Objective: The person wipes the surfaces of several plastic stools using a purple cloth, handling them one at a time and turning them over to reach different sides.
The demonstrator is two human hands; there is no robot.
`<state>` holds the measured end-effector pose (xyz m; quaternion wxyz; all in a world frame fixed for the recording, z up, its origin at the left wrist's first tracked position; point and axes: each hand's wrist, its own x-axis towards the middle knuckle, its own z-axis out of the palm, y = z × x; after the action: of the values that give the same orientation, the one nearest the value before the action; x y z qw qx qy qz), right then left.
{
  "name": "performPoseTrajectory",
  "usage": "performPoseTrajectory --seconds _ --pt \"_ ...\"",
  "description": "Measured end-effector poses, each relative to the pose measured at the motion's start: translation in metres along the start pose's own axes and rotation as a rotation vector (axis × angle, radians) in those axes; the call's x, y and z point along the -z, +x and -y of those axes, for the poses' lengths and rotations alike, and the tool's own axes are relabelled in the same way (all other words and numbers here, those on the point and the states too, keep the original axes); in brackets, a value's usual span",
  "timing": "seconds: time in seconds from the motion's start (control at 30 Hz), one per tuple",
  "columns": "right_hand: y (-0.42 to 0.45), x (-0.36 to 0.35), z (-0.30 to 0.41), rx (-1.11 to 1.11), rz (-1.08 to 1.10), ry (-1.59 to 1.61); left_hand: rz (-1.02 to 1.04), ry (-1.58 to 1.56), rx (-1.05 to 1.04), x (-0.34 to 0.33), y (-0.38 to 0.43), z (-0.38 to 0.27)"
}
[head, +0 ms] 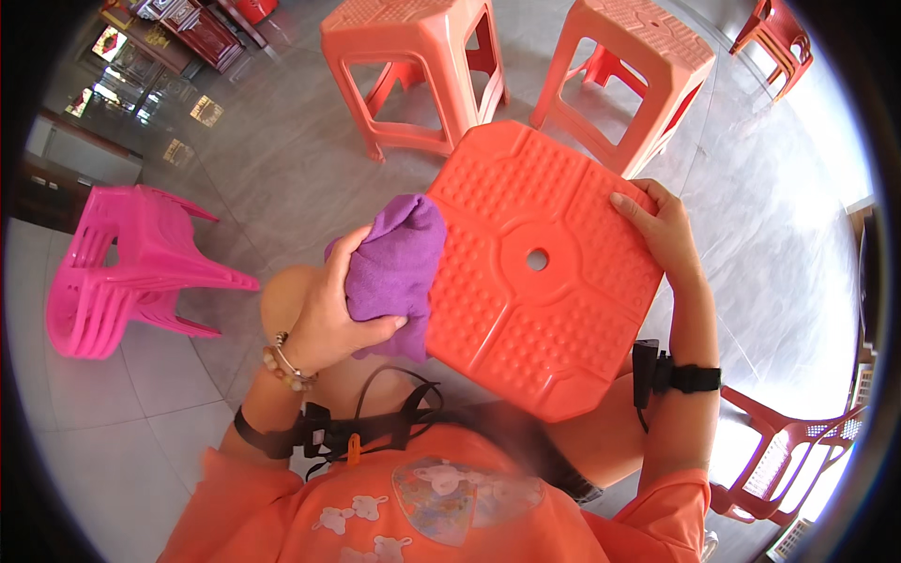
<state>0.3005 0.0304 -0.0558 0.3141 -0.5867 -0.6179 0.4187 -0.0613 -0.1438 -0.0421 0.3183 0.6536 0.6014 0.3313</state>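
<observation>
A red plastic stool (464, 317) lies before me with its square, cut-cornered seat facing up; the seat has raised dots and a round centre hole. My right hand (658, 225) grips the seat's upper right edge, thumb on top, other fingers partly hidden behind it. At the seat's left edge, my left hand (345, 302) holds a bunched purple cloth (394, 260) against the side. The stool's legs are hidden beneath the seat.
Two paler orange-red plastic stools, one left (387, 35) and one right (633, 63), stand on the tiled floor ahead. Stacked pink plastic chairs (134, 267) are at left. Red chairs stand at the upper right (778, 42) and lower right (774, 450). Carved wooden furniture (190, 35) is at the upper left.
</observation>
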Motion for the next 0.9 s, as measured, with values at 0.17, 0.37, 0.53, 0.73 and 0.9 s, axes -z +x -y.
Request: performPoseTrajectory --seconds 0.17,0.37,0.53,0.73,0.9 --pt "0.001 -0.001 -0.002 0.004 -0.005 -0.035 -0.133 -0.015 0.075 -0.012 0.016 0.001" --pt "0.002 -0.001 -0.003 -0.003 0.006 -0.007 -0.273 0.193 0.159 -0.018 0.053 -0.002" --pt "0.001 0.0 -0.004 0.012 0.005 0.038 -0.247 -0.285 0.197 -0.017 0.049 0.021" --pt "0.001 0.0 -0.005 0.032 0.016 0.022 -0.023 -0.176 0.075 0.01 -0.005 0.013" --pt "0.001 0.0 -0.004 -0.002 0.011 0.013 -0.132 0.101 0.044 -0.006 -0.015 -0.019"
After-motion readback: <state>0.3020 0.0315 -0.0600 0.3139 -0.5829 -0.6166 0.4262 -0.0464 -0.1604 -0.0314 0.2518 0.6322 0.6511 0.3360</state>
